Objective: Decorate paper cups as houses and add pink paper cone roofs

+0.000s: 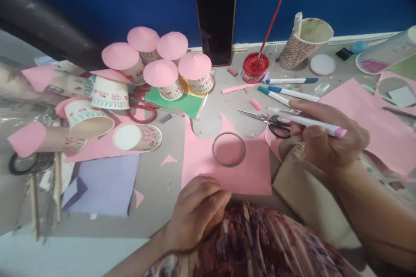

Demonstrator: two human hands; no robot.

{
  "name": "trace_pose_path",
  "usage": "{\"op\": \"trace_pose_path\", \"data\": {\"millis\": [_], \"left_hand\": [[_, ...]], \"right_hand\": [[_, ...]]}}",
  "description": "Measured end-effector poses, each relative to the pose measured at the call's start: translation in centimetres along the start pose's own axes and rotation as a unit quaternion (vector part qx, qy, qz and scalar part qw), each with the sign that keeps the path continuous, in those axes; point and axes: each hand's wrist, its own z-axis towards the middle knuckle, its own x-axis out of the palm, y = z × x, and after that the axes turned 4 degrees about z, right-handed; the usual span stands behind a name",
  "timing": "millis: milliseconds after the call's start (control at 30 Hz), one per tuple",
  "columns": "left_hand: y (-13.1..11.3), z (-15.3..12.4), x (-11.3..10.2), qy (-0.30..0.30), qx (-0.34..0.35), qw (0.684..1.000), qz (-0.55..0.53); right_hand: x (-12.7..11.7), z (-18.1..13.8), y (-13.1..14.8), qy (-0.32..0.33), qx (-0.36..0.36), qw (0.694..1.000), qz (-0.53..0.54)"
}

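My right hand [328,138] grips a white felt-tip pen [312,121] with a pink end, held above the table. Curled at the front edge of a pink paper sheet [201,160] is my left hand [201,212]; its fingers are closed, and whatever may be inside them is hidden. On that sheet lies a thin round ring [229,165]. Curved cutouts shape the sheet's far edge. Scissors [276,124] with black handles lie just beyond the sheet, left of my right hand.
Decorated paper cups [110,95] with pink cone tops crowd the left side, near red-handled scissors [146,114] and purple paper [104,186]. Behind stand a phone [215,17] and a red paint jar [255,69] with a brush [276,11]. More pink paper [364,121] lies right.
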Motion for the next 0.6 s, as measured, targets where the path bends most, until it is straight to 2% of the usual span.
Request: {"op": "trace_pose_path", "data": {"millis": [100,267,467,600], "left_hand": [[-0.1,0.3,0.4,-0.006,0.012,0.999,0.048],[0.4,1.4,0.9,-0.023,0.001,0.991,0.129],[0.8,2.1,1.3,-0.027,0.020,0.990,0.137],[1.1,2.6,1.7,-0.030,0.024,0.990,0.134]], "right_hand": [[0.1,0.5,0.6,-0.042,-0.030,0.999,-0.014],[0.3,0.6,0.4,-0.016,0.016,1.000,0.017],[0.7,0.6,-0.4,0.044,-0.024,0.999,0.017],[0.6,0.5,-0.5,0.052,-0.028,0.998,0.010]]}}
